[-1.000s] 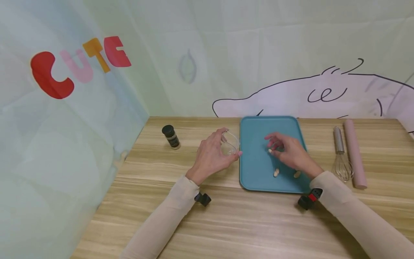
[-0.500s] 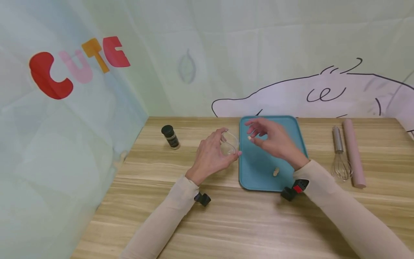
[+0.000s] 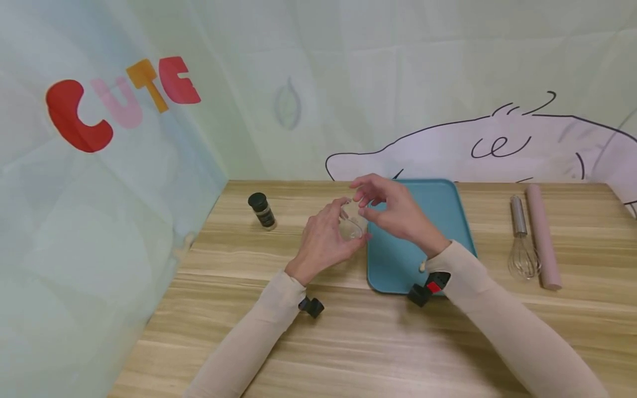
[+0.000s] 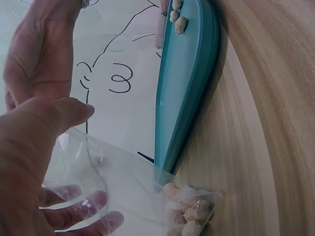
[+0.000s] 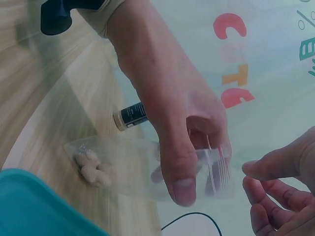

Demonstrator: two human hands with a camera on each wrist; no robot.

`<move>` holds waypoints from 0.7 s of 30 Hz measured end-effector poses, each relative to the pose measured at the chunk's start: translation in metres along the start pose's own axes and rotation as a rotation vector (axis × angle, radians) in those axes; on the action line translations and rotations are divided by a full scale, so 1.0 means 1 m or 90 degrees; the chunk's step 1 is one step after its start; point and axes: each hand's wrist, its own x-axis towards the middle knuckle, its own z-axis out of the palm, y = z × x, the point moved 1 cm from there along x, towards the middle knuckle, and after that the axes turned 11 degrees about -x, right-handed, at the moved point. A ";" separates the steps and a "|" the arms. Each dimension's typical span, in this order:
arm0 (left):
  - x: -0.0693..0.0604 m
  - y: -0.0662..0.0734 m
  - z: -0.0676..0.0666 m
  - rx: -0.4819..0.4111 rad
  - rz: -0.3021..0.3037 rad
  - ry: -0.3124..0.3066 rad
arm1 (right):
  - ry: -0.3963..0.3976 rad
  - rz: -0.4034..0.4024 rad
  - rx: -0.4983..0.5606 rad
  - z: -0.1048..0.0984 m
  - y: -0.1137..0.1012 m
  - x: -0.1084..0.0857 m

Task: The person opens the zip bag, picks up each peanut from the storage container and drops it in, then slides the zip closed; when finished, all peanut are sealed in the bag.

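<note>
My left hand (image 3: 325,235) holds a clear zip bag (image 5: 133,172) by its mouth, thumb on one side and fingers on the other. Unshelled peanuts (image 4: 189,211) lie in the bag's bottom corner. Above the bag's mouth is my right hand (image 3: 393,207), its thumb and fingers loosely bent with nothing visible between them in the right wrist view. A faint blurred shape inside the bag, in the left wrist view, may be a falling peanut. More peanuts (image 4: 181,24) rest on the blue tray (image 3: 438,221); in the head view my right wrist mostly hides them.
A black-capped spice jar (image 3: 262,211) stands at the left on the wooden table (image 3: 348,342). Right of the tray lie a whisk (image 3: 522,243) and a pink rolling pin (image 3: 543,237). A printed cloth backdrop (image 3: 298,83) rises behind the table.
My right hand has moved left from over the tray to the bag's mouth. The peanut it pinched earlier is no longer seen between its fingers. My left hand has stayed in place.
</note>
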 end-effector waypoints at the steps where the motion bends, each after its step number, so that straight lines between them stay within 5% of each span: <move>1: 0.000 0.000 0.000 0.000 -0.001 0.000 | -0.001 0.005 0.004 -0.001 0.000 -0.001; 12: 0.000 0.001 -0.001 -0.012 -0.016 -0.010 | -0.016 0.031 -0.009 -0.024 0.030 -0.027; 21: 0.001 0.003 0.000 -0.005 -0.022 -0.010 | -0.106 0.022 -0.075 -0.032 0.071 -0.071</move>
